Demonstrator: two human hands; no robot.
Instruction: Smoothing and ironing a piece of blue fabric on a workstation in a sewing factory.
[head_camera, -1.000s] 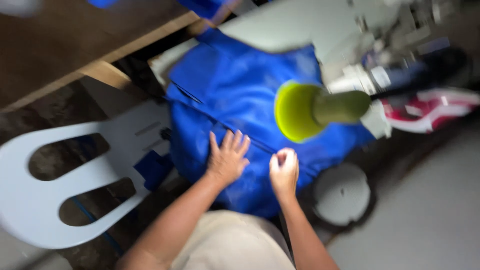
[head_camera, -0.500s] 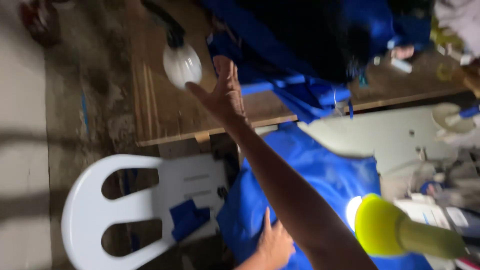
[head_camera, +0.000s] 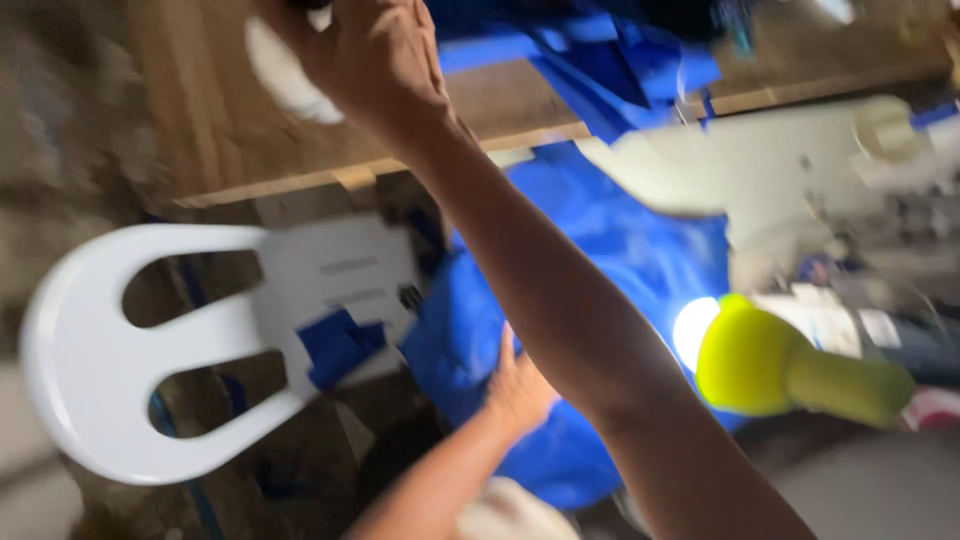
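Observation:
My right hand is stretched far out to the wooden table. Its fingers curl over a white round object lying on the table; the grip is blurred and partly cut off by the top edge. Closer to me, my left hand rests flat on a heap of blue fabric, fingers apart. My right forearm crosses over the fabric and hides part of it.
A white plastic chair stands at the left with a blue scrap on its seat. More blue cloth lies on the table. A yellow-green lamp head shines at the right, beside a pale sewing machine.
My right hand left the blue fabric and reached up to the table, where its fingers have curled over the white round object. My left hand stays on the fabric. The view has swung left.

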